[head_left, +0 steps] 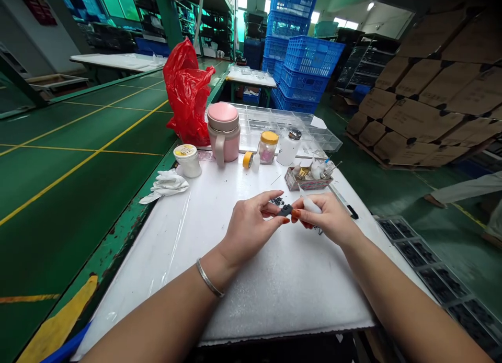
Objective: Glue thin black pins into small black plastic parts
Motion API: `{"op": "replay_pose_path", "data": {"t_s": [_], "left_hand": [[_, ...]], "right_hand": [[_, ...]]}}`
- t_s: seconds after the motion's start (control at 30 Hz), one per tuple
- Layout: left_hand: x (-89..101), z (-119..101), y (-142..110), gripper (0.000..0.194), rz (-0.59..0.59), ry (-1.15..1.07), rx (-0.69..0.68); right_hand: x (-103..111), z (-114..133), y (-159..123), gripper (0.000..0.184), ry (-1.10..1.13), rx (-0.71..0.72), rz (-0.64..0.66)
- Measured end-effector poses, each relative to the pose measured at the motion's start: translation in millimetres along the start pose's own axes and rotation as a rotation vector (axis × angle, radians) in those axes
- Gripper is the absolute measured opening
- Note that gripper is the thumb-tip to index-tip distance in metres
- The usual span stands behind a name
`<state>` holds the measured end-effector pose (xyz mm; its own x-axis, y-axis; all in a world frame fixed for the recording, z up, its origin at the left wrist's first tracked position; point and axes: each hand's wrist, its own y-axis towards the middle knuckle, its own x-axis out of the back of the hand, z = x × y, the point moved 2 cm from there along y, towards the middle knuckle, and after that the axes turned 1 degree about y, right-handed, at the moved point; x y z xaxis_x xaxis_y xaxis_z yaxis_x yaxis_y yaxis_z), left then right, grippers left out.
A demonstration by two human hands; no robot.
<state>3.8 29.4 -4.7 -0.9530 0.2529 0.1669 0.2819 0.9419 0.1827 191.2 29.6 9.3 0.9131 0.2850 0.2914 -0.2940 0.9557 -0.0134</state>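
Over the middle of the white tabletop [219, 222], my left hand [253, 222] holds a small dark part [285, 210] between thumb and fingers. My right hand [321, 216] is closed around a small white squeeze bottle [311, 204], its thin tip pointing up and away. The fingertips of my right hand also meet the right end of the dark part. Behind the hands lies a scatter of tiny black pieces [277, 201], partly hidden by my left fingers. A few thin dark bits show just under my right hand.
Behind the hands stand a small box [308, 184] of bottles, a white bottle [289, 147], a yellow-lidded jar [268, 147], a tape roll [248, 159] and a pink mug [224, 133]. White gloves [167, 186] lie left by a tub [188, 161]. Trays [427, 263] of dark parts sit lower right.
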Motion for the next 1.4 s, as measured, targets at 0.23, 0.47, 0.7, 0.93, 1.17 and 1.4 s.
{"op": "replay_pose_path", "data": {"t_s": [0.23,0.47,0.7,0.93,1.17,1.4], "left_hand": [[-1.3,4,0,0.047,0.012,-0.022,-0.005],[-2.6,6,0,0.047,0.040,-0.122,0.058],[-5.3,8,-1,0.043,0.010,-0.136,0.098],[-3.6,7,2,0.041,0.003,-0.235,0.120],[-2.1,4,2,0.047,0.045,-0.254,0.115],[-0.8,4,3,0.047,-0.006,-0.223,0.137]], "right_hand": [[-4,-5,-1,0.027,0.069,0.019,0.005],[-2,-4,-3,0.018,-0.008,0.060,0.035],[-5,-2,-5,0.015,-0.131,0.049,0.008],[-11,-13,0,0.017,0.215,-0.027,0.054],[-14,-10,-2,0.019,0.094,0.083,-0.050],[-25,3,-14,0.009,-0.588,0.484,-0.403]]}}
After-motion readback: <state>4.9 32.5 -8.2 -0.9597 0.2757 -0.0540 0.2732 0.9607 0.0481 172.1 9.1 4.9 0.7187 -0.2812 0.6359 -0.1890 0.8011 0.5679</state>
